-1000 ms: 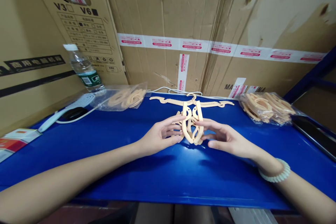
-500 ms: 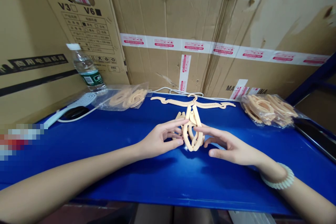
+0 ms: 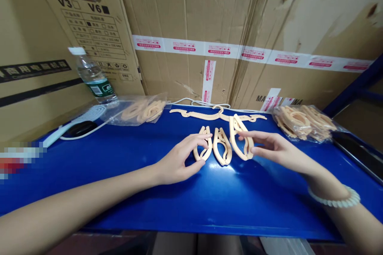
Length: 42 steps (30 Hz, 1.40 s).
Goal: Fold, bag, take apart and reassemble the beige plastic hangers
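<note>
On blue desk (image 3: 119,191) before cartons (image 3: 191,16): left hand (image 3: 176,161) pinching leftmost hanger piece (image 3: 204,155), right hand (image 3: 277,149) gripping tilted rightmost hanger piece (image 3: 235,143), middle hanger piece (image 3: 222,143) lying free between, all three separated.

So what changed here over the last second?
The bunch of hanger pieces that both hands held upright together is split. The right hand has drawn the right piece out to the right and holds it tilted; the middle piece lies flat, let go; the left hand holds the left piece. The open hanger behind, left bag, right bag and bottle stayed put.
</note>
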### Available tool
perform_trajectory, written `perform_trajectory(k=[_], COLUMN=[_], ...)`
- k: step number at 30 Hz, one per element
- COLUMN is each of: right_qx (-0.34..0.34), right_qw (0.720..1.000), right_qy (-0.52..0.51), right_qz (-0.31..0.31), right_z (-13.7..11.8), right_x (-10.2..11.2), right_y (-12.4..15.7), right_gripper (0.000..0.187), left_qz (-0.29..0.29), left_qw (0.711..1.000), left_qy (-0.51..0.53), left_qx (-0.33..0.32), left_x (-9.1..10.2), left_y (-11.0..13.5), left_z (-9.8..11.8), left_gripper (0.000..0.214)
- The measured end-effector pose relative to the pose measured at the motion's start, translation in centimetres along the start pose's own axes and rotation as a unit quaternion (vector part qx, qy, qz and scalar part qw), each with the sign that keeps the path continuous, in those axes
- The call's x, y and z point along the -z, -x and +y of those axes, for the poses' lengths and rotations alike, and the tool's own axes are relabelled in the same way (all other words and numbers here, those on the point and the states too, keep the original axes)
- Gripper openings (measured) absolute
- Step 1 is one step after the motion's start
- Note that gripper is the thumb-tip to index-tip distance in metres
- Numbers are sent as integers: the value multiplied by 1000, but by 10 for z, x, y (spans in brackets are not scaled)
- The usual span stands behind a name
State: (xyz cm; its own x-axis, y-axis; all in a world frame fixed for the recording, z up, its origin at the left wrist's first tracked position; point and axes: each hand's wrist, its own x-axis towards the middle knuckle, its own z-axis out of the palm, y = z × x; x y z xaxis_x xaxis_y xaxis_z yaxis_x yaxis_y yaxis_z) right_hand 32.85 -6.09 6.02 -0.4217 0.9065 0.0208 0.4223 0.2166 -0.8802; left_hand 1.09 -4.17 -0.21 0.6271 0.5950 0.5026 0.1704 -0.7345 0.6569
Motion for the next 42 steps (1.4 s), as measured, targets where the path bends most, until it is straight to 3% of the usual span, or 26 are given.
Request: perform_trajectory(k=[4,9,19,24,27,33,42], right_qx=[-21,39,47,49,60,78,97], right_qw=[992,977,950,932,927,927,923], right_qy=[125,182,299,352,365,363,368], right_qz=[-30,-101,-74,-72,-69,-61,-50], right_z=[2,6,16,17,19,22,32], right_x=[17,10,-6,-10,-10,-10,-7], right_y=[7,5,-5,-8,-10,-11,-13], right_gripper=[57,63,72,68,69,70,65], left_qz=[-93,-183,-215,-218,-205,-76,-11], left_qw=[990,970,960,952,952,973,982], left_qy=[-104,-158,-178,-216,-225,-212,-187], left_qx=[-33,-36,-22,-11,-2,55,25], left_x=[1,2,1,1,1,3,2], left_y=[3,5,5,6,6,4,3], left_z=[2,8,6,5,5,-4,-16], left_gripper=[48,67,72,72,69,68,53])
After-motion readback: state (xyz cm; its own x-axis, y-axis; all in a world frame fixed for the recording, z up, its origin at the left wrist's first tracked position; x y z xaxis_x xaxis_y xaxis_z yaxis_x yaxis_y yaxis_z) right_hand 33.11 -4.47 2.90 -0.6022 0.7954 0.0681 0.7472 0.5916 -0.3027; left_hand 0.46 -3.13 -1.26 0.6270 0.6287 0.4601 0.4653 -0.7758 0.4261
